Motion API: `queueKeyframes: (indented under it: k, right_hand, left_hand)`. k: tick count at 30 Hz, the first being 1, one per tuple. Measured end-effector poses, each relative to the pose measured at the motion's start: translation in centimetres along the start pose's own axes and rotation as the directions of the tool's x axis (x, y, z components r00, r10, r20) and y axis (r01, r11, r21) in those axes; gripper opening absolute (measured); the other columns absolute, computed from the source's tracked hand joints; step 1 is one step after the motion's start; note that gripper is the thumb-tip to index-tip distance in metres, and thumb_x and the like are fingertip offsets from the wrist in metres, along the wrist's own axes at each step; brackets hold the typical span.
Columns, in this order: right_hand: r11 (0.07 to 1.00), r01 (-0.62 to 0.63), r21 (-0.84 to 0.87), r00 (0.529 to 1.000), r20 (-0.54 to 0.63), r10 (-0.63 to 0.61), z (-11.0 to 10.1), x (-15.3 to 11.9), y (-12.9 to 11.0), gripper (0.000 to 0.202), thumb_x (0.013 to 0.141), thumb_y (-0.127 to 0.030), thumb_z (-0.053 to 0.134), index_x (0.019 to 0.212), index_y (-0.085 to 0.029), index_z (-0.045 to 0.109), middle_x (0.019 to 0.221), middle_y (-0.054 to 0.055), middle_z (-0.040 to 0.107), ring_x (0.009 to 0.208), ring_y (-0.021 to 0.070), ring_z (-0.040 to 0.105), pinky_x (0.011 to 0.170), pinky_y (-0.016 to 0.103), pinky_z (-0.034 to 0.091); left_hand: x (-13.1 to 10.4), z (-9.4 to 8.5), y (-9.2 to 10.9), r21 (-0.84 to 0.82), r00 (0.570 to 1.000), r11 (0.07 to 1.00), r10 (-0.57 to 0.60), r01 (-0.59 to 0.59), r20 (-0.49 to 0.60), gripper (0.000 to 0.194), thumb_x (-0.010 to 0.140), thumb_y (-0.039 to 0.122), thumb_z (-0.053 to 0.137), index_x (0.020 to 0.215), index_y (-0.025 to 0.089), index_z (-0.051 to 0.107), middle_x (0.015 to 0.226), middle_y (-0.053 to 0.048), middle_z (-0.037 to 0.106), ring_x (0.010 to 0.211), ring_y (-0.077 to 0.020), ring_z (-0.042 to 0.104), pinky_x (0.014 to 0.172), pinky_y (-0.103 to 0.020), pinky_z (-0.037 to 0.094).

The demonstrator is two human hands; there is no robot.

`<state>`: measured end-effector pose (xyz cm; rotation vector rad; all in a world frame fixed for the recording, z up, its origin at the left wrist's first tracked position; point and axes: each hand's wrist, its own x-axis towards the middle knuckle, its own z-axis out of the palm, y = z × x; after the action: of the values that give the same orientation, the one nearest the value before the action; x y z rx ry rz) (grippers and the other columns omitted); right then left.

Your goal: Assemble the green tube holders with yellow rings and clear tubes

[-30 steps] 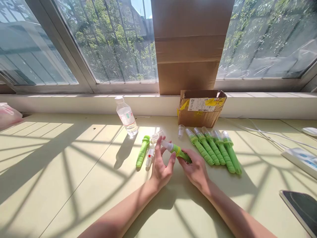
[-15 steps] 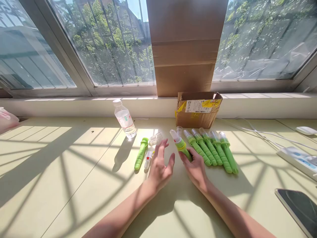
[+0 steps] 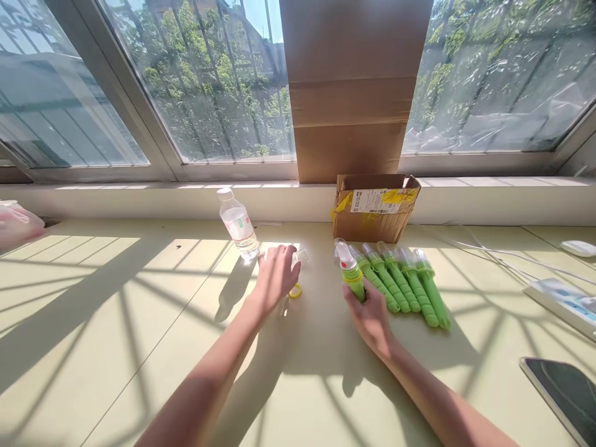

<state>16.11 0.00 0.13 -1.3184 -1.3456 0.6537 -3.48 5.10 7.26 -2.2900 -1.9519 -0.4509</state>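
My right hand [image 3: 370,313] is wrapped round a green ridged plastic stick [image 3: 354,285], held tilted up, with a whitish, red-marked tip under a clear cover. Palm down, my left hand [image 3: 277,273] is over the spot left of centre, its fingers bent together and pointing away. Whatever is beneath the fingers is hidden. A clear plastic cap [image 3: 302,256] lies by its fingertips, and a yellow ring [image 3: 295,290] shows beside the thumb. Right of my right hand lie several green sticks [image 3: 407,285] with clear caps, side by side.
A water bottle [image 3: 239,226] stands just beyond my left hand. An open cardboard box [image 3: 372,220] is at the back by the window. On the right are a power strip [image 3: 561,304], white cables [image 3: 488,248] and a phone [image 3: 561,397].
My left hand has moved left and forward, covering the loose green stick that lay there. The right hand keeps its stick, now a little further right and more upright.
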Motion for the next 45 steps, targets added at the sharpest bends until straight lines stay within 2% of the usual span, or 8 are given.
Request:
queueKeyframes:
  k: [7,18,21,23,31,35,39,45]
  right_hand:
    - [1.000,0.007,-0.015,1.000,0.028,-0.006,0.1,-0.1,0.1,0.035,0.087,-0.044,0.057,0.066,-0.025,0.037,0.058,-0.004,0.037,0.054,0.0136,0.034,0.049,0.029,0.027]
    - [1.000,0.006,-0.019,1.000,0.013,-0.006,0.2,0.1,0.2,0.032,0.086,-0.041,0.055,0.066,-0.025,0.036,0.059,-0.003,0.037,0.055,0.0142,0.032,0.050,0.030,0.026]
    - [0.999,-0.019,-0.029,1.000,0.005,0.019,0.2,0.1,0.1,0.035,0.084,-0.042,0.056,0.064,-0.024,0.034,0.057,-0.004,0.035,0.055,0.0133,0.030,0.049,0.029,0.025]
    - [0.998,-0.062,-0.025,0.998,0.010,0.062,0.2,0.2,0.0,0.036,0.084,-0.042,0.055,0.063,-0.025,0.032,0.055,-0.005,0.033,0.053,0.0126,0.029,0.048,0.028,0.025]
    - [0.991,-0.028,-0.132,0.999,0.040,0.034,0.0,0.2,-0.1,0.034,0.082,-0.040,0.054,0.061,-0.025,0.032,0.054,-0.004,0.035,0.052,0.0138,0.031,0.049,0.029,0.025]
    - [0.979,0.021,-0.201,0.997,0.079,-0.005,0.1,0.1,0.1,0.035,0.081,-0.039,0.053,0.060,-0.025,0.030,0.052,-0.003,0.036,0.051,0.0148,0.033,0.048,0.030,0.027]
    - [0.966,0.055,-0.254,0.995,0.093,-0.032,0.3,0.0,0.4,0.032,0.080,-0.041,0.054,0.059,-0.025,0.034,0.051,-0.003,0.038,0.050,0.0150,0.035,0.047,0.030,0.027]
    - [0.977,0.084,-0.195,0.992,0.110,-0.063,0.4,0.0,0.6,0.022,0.080,-0.046,0.062,0.073,-0.026,0.056,0.064,0.002,0.061,0.057,0.0201,0.051,0.053,0.034,0.039]
  left_hand:
    - [1.9,0.3,0.0,0.200,0.990,0.978,0.031,-0.059,0.140,0.025,0.085,0.009,0.054,0.108,0.013,0.063,0.086,-0.015,0.072,0.099,-0.0354,0.061,0.103,-0.057,0.032]
    - [3.0,1.0,-0.2,0.146,0.978,0.982,0.089,-0.118,0.191,0.024,0.079,0.013,0.061,0.101,0.019,0.067,0.080,-0.009,0.071,0.092,-0.0291,0.065,0.096,-0.043,0.038]
    - [3.0,-1.0,-0.8,0.037,0.973,0.995,0.083,-0.093,0.217,0.026,0.084,0.024,0.054,0.105,0.022,0.070,0.076,-0.005,0.070,0.081,-0.0243,0.065,0.080,-0.033,0.043]
    - [2.8,-3.0,-1.1,-0.251,0.965,0.968,0.073,-0.007,0.253,0.030,0.085,0.033,0.051,0.103,0.022,0.071,0.075,-0.003,0.067,0.068,-0.0204,0.061,0.063,-0.028,0.041]
    - [1.5,-9.0,-0.1,-0.609,1.000,0.793,0.001,-0.020,-0.030,0.038,0.090,0.041,0.047,0.059,0.020,0.044,0.055,0.003,0.039,0.053,-0.0117,0.039,0.052,-0.025,0.029]
    - [1.4,-9.5,-0.7,-0.686,1.000,0.728,0.027,-0.025,-0.007,0.037,0.089,0.044,0.050,0.061,0.019,0.050,0.057,0.003,0.044,0.058,-0.0132,0.047,0.056,-0.024,0.037]
    - [1.6,-8.8,-1.0,-0.712,0.976,0.702,0.128,0.035,0.174,0.037,0.086,0.049,0.056,0.069,0.018,0.062,0.061,0.000,0.053,0.061,-0.0149,0.054,0.057,-0.024,0.041]
    - [1.7,-7.1,1.2,-0.665,0.938,0.742,0.167,0.084,0.303,0.033,0.083,0.046,0.060,0.075,0.017,0.073,0.061,-0.003,0.061,0.054,-0.0161,0.054,0.047,-0.025,0.034]
